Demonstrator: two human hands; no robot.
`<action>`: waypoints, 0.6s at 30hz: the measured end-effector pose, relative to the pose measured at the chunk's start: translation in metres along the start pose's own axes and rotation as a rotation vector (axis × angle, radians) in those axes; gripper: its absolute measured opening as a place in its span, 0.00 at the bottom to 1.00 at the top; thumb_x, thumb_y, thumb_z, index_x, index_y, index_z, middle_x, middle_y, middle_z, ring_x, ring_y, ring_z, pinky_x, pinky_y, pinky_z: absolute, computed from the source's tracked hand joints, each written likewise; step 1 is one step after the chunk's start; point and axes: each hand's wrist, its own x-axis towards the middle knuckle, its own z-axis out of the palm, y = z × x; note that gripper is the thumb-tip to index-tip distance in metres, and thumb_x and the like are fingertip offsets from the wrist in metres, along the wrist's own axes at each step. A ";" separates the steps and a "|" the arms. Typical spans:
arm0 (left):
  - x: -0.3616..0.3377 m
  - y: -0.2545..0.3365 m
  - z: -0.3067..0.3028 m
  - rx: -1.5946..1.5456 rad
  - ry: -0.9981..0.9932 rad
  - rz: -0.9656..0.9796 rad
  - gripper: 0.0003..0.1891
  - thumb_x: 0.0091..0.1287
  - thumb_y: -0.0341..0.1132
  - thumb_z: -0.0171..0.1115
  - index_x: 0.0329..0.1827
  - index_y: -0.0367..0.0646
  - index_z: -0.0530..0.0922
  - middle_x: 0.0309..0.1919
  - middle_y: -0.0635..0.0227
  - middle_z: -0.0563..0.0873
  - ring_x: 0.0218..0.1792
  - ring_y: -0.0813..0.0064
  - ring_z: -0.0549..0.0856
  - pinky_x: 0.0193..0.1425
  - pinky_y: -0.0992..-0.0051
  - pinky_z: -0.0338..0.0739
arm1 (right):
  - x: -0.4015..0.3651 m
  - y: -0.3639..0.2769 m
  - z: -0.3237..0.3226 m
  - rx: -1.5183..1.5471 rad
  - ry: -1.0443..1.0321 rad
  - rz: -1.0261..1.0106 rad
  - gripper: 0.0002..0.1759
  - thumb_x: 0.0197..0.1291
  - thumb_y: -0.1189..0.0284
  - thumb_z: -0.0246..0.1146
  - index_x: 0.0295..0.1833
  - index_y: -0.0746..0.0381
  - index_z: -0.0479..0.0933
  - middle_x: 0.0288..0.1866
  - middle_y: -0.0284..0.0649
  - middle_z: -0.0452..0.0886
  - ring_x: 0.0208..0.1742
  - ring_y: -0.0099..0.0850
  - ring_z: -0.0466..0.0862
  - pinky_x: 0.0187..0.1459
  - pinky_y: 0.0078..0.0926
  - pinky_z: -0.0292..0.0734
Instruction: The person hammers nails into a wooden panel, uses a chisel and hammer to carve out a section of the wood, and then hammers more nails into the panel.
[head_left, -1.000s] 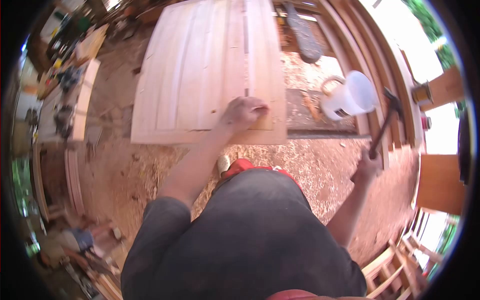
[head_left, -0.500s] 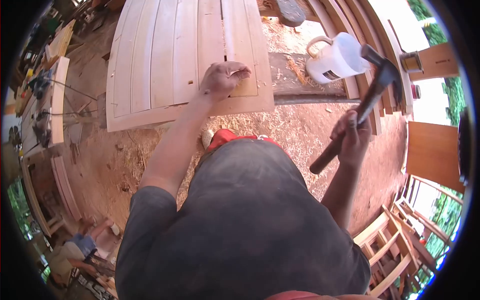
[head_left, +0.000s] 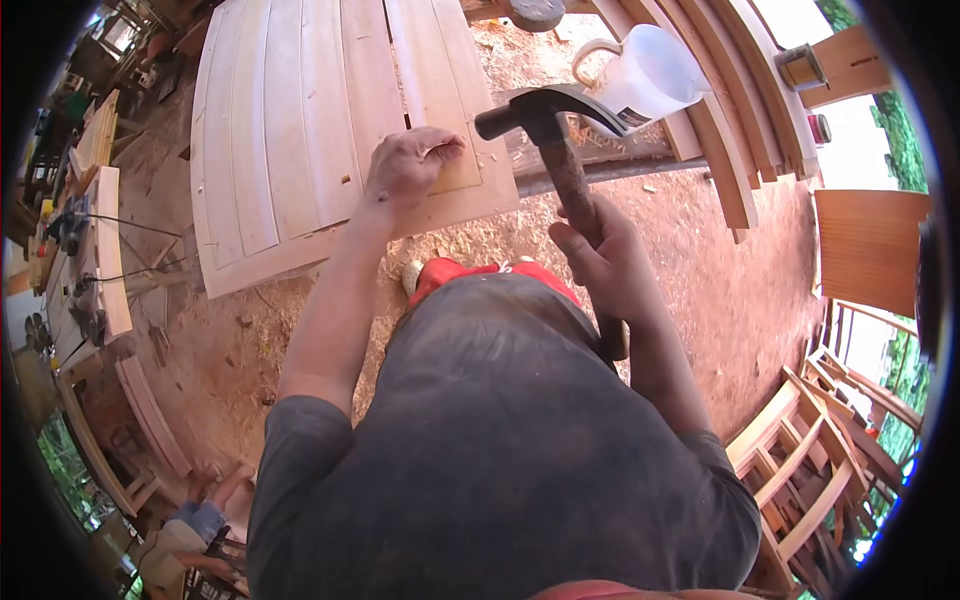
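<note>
My right hand point(head_left: 615, 265) is wrapped round the wooden handle of a claw hammer point(head_left: 568, 178). The hammer's dark head is raised beside the near right corner of a pale wooden panel point(head_left: 300, 120) made of several boards. My left hand point(head_left: 402, 168) rests on that panel close to its near edge, fingers curled and pressed together. Whatever the fingers hold, if anything, is hidden. Just beyond the left hand, a narrow dark gap runs between two boards, and a small dark square mark shows on the surface.
A translucent plastic jug point(head_left: 640, 85) stands right of the panel, behind the hammer head. Long timbers point(head_left: 700, 110) and a tin can point(head_left: 800, 68) lie farther right. Wood shavings cover the floor point(head_left: 270, 330). Wooden frames point(head_left: 800, 450) are stacked lower right; another person point(head_left: 190, 530) is lower left.
My right hand has brought the hammer leftward, from beside the timbers to near the panel's corner, and its head has turned. My left hand keeps its curled grip on the panel. The view has shifted slightly.
</note>
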 end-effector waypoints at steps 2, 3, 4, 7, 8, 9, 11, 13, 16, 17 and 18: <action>-0.001 0.006 -0.004 0.033 -0.012 -0.019 0.10 0.72 0.38 0.72 0.50 0.44 0.92 0.46 0.61 0.95 0.47 0.62 0.94 0.54 0.66 0.86 | 0.000 -0.003 0.003 -0.037 -0.019 -0.011 0.15 0.75 0.69 0.69 0.58 0.66 0.77 0.33 0.33 0.78 0.31 0.20 0.76 0.33 0.25 0.72; -0.002 0.012 -0.006 0.052 -0.016 -0.032 0.10 0.72 0.38 0.72 0.50 0.44 0.92 0.46 0.61 0.95 0.47 0.62 0.94 0.54 0.66 0.86 | -0.001 -0.008 0.004 -0.060 -0.018 -0.001 0.16 0.74 0.68 0.70 0.58 0.66 0.77 0.33 0.38 0.79 0.33 0.25 0.77 0.38 0.30 0.74; -0.001 0.015 -0.007 0.072 -0.017 -0.042 0.10 0.72 0.38 0.72 0.50 0.44 0.92 0.46 0.61 0.95 0.47 0.62 0.94 0.54 0.66 0.86 | -0.001 -0.013 0.004 -0.083 -0.016 0.005 0.16 0.74 0.67 0.70 0.57 0.66 0.77 0.34 0.42 0.80 0.36 0.29 0.79 0.43 0.35 0.77; -0.004 0.015 -0.006 0.047 0.012 -0.050 0.10 0.72 0.38 0.73 0.50 0.44 0.92 0.45 0.61 0.95 0.46 0.62 0.94 0.53 0.66 0.86 | 0.001 -0.021 0.005 -0.125 -0.029 -0.004 0.16 0.73 0.67 0.70 0.58 0.65 0.78 0.34 0.43 0.81 0.35 0.31 0.79 0.42 0.34 0.76; -0.004 0.012 -0.005 0.029 0.015 -0.048 0.10 0.72 0.38 0.73 0.50 0.45 0.92 0.45 0.61 0.95 0.46 0.62 0.94 0.53 0.66 0.86 | 0.001 -0.024 0.006 -0.124 -0.023 -0.018 0.16 0.74 0.67 0.70 0.58 0.65 0.78 0.34 0.43 0.81 0.34 0.31 0.79 0.41 0.34 0.76; -0.002 0.009 -0.003 0.011 0.017 -0.045 0.10 0.72 0.38 0.73 0.50 0.45 0.92 0.45 0.61 0.95 0.46 0.61 0.94 0.53 0.65 0.86 | 0.000 -0.027 0.007 -0.122 -0.015 -0.032 0.16 0.74 0.67 0.70 0.58 0.65 0.78 0.33 0.44 0.81 0.34 0.31 0.80 0.41 0.34 0.76; -0.004 0.005 -0.002 -0.003 0.015 -0.045 0.10 0.72 0.38 0.73 0.50 0.45 0.92 0.45 0.61 0.95 0.46 0.61 0.94 0.53 0.65 0.86 | -0.001 -0.032 0.009 -0.115 0.002 -0.066 0.17 0.74 0.68 0.70 0.59 0.65 0.77 0.32 0.43 0.81 0.33 0.31 0.80 0.39 0.34 0.76; -0.003 0.013 -0.005 0.007 0.009 -0.046 0.10 0.72 0.38 0.72 0.50 0.45 0.92 0.45 0.61 0.95 0.46 0.60 0.94 0.53 0.65 0.86 | -0.002 -0.038 0.010 -0.106 0.026 -0.112 0.18 0.74 0.68 0.70 0.61 0.65 0.76 0.31 0.43 0.80 0.31 0.30 0.79 0.38 0.34 0.76; -0.001 0.001 0.000 -0.001 0.043 0.054 0.10 0.72 0.39 0.72 0.49 0.45 0.92 0.45 0.62 0.95 0.46 0.60 0.94 0.53 0.65 0.86 | -0.005 -0.046 0.011 -0.124 0.037 -0.117 0.21 0.75 0.68 0.69 0.67 0.63 0.74 0.32 0.47 0.83 0.32 0.38 0.85 0.40 0.37 0.78; -0.002 -0.002 0.002 0.005 0.040 0.050 0.09 0.72 0.39 0.72 0.49 0.46 0.92 0.45 0.63 0.95 0.46 0.60 0.94 0.53 0.65 0.86 | -0.003 -0.044 0.013 -0.177 0.058 -0.187 0.23 0.75 0.67 0.68 0.69 0.62 0.73 0.34 0.50 0.84 0.35 0.43 0.87 0.41 0.40 0.79; -0.003 0.001 0.000 0.011 0.037 0.047 0.09 0.72 0.39 0.71 0.49 0.47 0.92 0.46 0.64 0.95 0.46 0.60 0.93 0.53 0.65 0.86 | 0.000 -0.040 0.015 -0.230 0.079 -0.258 0.24 0.75 0.67 0.68 0.71 0.62 0.73 0.36 0.52 0.86 0.37 0.48 0.88 0.42 0.43 0.80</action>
